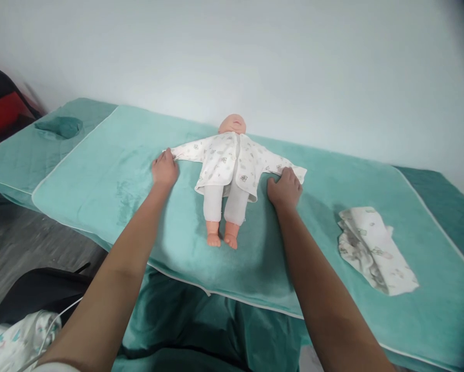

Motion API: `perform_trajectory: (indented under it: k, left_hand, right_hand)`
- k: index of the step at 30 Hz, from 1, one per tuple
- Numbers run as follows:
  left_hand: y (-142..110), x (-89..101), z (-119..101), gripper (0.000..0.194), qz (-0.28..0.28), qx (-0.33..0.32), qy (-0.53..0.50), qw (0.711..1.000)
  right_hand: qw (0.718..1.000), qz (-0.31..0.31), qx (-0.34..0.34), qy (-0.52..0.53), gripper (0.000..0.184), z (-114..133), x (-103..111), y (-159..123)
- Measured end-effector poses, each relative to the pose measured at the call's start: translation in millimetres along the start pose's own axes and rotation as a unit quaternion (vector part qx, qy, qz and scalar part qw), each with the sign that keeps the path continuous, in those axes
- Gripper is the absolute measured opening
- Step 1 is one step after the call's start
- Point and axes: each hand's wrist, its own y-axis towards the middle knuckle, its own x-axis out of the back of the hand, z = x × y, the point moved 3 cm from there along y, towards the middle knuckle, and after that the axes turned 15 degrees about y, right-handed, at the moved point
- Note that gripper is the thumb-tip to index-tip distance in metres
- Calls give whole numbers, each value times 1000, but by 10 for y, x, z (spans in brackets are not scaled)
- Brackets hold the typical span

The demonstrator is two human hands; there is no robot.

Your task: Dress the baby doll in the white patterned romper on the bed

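A baby doll (213, 238) lies on its back on the green bed cover, head toward the wall and bare feet toward me. It wears a white printed baby shirt (220, 160) over a white padded body, and the shirt's sleeves are spread out to both sides. At the end of the sleeve on the left, my left hand (165, 168) has its fingers closed on the cuff. My right hand (285, 189) is closed over the other sleeve near its cuff, with the sleeve's end showing past the fingers. Both sets of fingertips are partly hidden.
To the right, a folded white printed cloth (382, 253) lies on the bed cover (317, 243). A white wall (232, 57) borders the bed's far side. At lower left, a black chair (42, 289) bears a printed cloth (22, 338) and a white cable. A face hole (59, 127) opens at the bed's left end.
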Motion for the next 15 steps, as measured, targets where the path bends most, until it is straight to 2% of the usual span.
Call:
perform_trajectory:
  k: [8,15]
  left_hand:
    - [-61,30,12,53,-30,6,10,999]
    - [-82,38,3,41,-35,5,21,999]
  right_hand:
    - [1000,7,-14,-2,67,21,16,-8]
    - [1000,4,-7,5,66,0,3,2]
